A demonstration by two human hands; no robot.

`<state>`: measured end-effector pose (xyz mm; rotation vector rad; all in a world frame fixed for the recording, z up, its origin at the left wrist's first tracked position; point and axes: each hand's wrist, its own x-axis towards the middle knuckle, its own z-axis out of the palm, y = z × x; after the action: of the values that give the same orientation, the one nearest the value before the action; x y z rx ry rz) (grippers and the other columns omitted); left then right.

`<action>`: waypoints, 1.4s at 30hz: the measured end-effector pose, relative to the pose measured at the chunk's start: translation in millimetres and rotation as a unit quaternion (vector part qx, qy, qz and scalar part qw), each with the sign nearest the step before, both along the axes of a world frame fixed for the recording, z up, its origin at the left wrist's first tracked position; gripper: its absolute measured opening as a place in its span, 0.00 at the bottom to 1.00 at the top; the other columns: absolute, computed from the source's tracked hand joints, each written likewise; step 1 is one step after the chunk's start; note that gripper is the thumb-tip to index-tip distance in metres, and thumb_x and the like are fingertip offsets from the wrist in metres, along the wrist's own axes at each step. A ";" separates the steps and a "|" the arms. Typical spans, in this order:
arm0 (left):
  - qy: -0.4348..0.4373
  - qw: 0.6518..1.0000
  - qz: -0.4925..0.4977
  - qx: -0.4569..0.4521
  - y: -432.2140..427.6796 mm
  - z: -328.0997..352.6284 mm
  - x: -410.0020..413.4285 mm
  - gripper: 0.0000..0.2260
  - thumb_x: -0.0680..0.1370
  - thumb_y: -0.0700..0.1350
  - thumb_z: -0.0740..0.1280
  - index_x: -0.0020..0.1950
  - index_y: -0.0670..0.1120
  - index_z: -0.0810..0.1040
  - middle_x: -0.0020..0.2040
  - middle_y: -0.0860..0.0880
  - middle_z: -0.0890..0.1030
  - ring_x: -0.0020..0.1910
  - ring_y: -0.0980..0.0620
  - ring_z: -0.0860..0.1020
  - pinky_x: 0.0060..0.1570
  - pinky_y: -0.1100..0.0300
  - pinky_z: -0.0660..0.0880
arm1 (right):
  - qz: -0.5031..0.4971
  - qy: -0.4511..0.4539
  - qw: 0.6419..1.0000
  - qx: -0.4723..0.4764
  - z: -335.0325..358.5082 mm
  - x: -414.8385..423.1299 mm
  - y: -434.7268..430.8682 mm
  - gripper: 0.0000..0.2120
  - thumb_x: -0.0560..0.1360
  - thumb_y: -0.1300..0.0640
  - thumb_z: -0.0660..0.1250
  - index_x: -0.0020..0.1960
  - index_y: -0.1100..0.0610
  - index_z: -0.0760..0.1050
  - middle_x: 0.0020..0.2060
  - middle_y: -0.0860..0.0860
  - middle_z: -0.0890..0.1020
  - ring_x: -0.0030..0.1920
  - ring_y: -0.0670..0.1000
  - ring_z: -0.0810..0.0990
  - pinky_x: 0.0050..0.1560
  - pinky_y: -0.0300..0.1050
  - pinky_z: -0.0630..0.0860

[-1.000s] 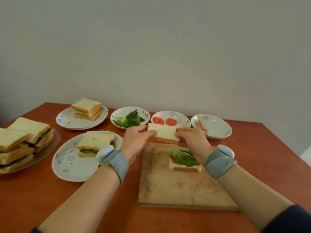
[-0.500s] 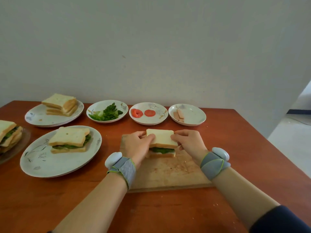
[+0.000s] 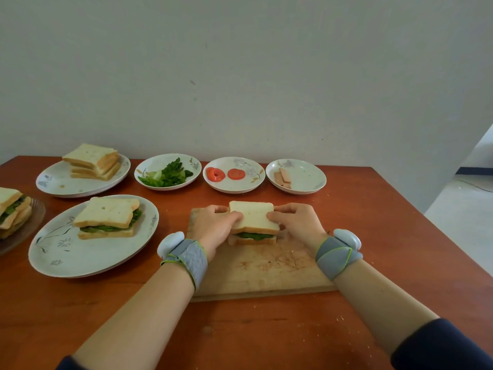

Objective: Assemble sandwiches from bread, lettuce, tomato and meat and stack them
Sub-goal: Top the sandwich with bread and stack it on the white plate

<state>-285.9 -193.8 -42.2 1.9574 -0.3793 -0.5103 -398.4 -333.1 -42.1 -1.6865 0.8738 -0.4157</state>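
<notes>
A sandwich [image 3: 253, 220] with lettuce between two white slices sits on the wooden cutting board [image 3: 266, 271]. My left hand [image 3: 213, 225] grips its left side with the thumb on the top slice. My right hand [image 3: 294, 222] grips its right side the same way. One finished sandwich [image 3: 108, 217] lies on a large plate [image 3: 80, 257] to the left. More sandwiches [image 3: 12, 212] are stacked on a glass dish at the far left edge.
Along the back stand a plate with stacked bread slices [image 3: 92, 161], a bowl of lettuce [image 3: 166, 173], a plate with two tomato slices [image 3: 225, 174] and a plate with meat strips [image 3: 284, 177]. The table's right edge [image 3: 416, 209] drops to the floor.
Both hands have lowered the top bread slice onto the lettuce-covered base, and the sandwich is now closed under their grip. The camera view has shifted to the right.
</notes>
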 end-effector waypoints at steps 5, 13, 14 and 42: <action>0.057 0.997 -0.022 0.052 2.4 9.2 14.1 0.29 0.72 0.58 0.68 0.66 0.41 0.72 0.60 0.44 0.76 0.53 0.47 0.77 0.53 0.54 0.77 | 0.006 0.053 0.999 0.008 5.9 -1.3 -5.5 0.11 0.72 0.50 0.72 0.47 0.57 0.81 0.45 0.58 0.83 0.36 0.51 0.80 0.32 0.42 0.75; 0.183 0.982 -0.030 0.027 0.1 26.9 13.8 0.13 0.75 0.50 0.68 0.53 0.45 0.71 0.47 0.44 0.78 0.44 0.49 0.78 0.53 0.53 0.79 | 0.021 0.048 0.996 0.078 3.0 -2.5 -2.4 0.16 0.72 0.54 0.73 0.52 0.65 0.79 0.46 0.59 0.83 0.40 0.52 0.82 0.39 0.43 0.82; 0.188 0.982 -0.029 0.023 -0.5 27.2 14.1 0.13 0.75 0.50 0.68 0.53 0.45 0.71 0.47 0.45 0.77 0.44 0.49 0.78 0.53 0.53 0.78 | 0.022 0.048 0.995 0.082 3.2 -2.7 -2.1 0.16 0.72 0.54 0.73 0.52 0.65 0.79 0.46 0.59 0.83 0.40 0.52 0.81 0.39 0.43 0.82; 0.189 0.944 0.107 -0.250 174.7 43.2 105.4 0.08 0.75 0.46 0.69 0.52 0.46 0.77 0.47 0.46 0.78 0.47 0.45 0.79 0.43 0.51 0.81 | 0.185 -0.068 0.946 0.258 35.0 144.3 143.0 0.17 0.72 0.59 0.70 0.60 0.62 0.76 0.47 0.58 0.80 0.41 0.54 0.79 0.46 0.47 0.79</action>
<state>-180.5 -19.1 1.0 1.3519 -0.0391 -0.5691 -254.2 -190.1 -7.0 -1.2757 0.4879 -0.0343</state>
